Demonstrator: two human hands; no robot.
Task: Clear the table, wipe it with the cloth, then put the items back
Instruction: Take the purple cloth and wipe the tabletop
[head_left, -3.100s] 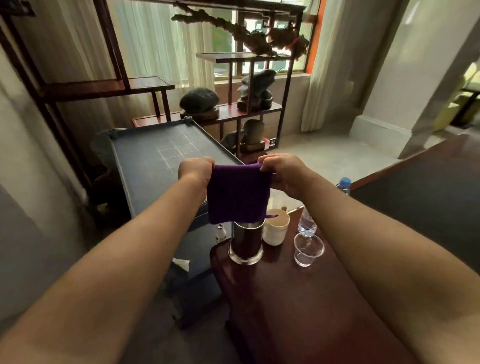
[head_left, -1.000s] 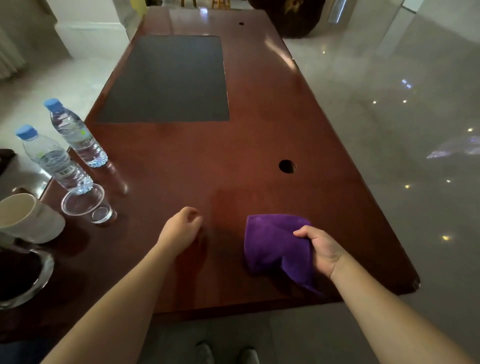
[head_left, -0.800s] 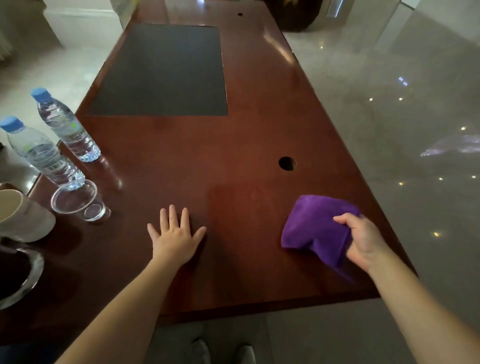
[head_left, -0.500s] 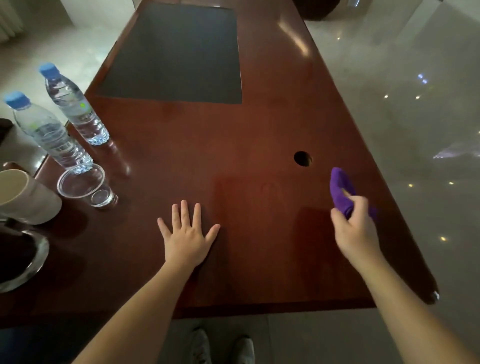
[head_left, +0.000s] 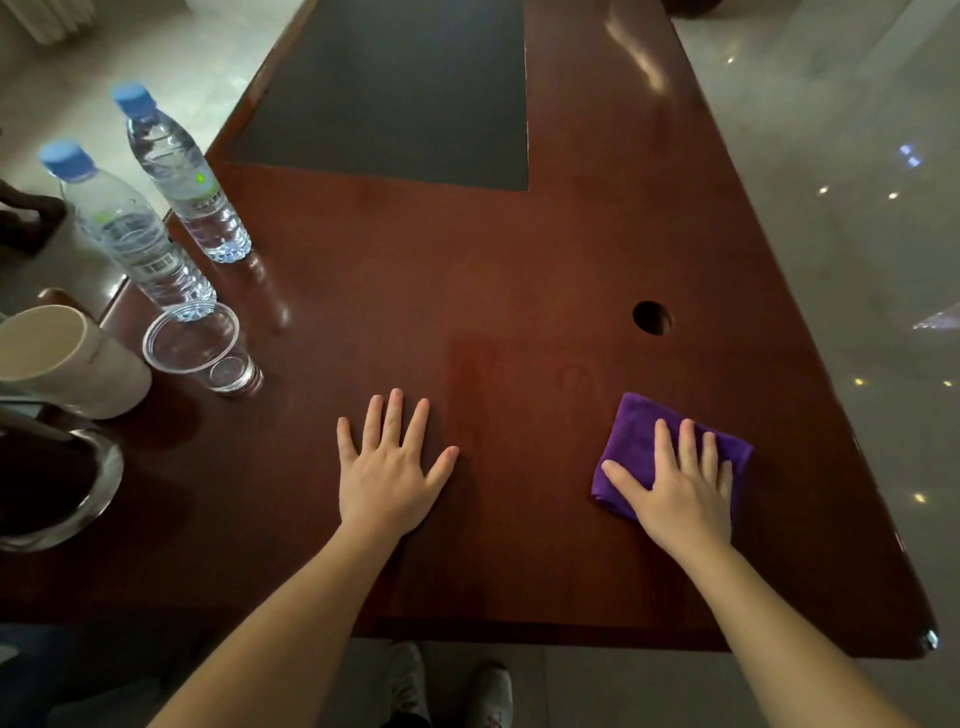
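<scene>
A folded purple cloth (head_left: 636, 436) lies flat on the red-brown wooden table (head_left: 519, 291) near its right front part. My right hand (head_left: 675, 483) presses down on the cloth with fingers spread over it. My left hand (head_left: 389, 467) rests flat on the bare wood to the left, fingers apart, holding nothing. At the table's left edge stand two water bottles with blue caps, one nearer (head_left: 124, 228) and one farther (head_left: 182, 176), a clear plastic cup (head_left: 200, 345) and a white mug (head_left: 62, 364).
A shiny metal container (head_left: 62, 493) sits at the far left, partly cut off. A dark inset panel (head_left: 400, 88) covers the table's far middle. A round cable hole (head_left: 652, 317) lies beyond the cloth. The table's front edge runs just above my shoes (head_left: 447, 686).
My right hand held the cloth bunched and lifted half a second ago; now the cloth lies flat under my palm, nearer to me. My left hand has stayed flat on the table.
</scene>
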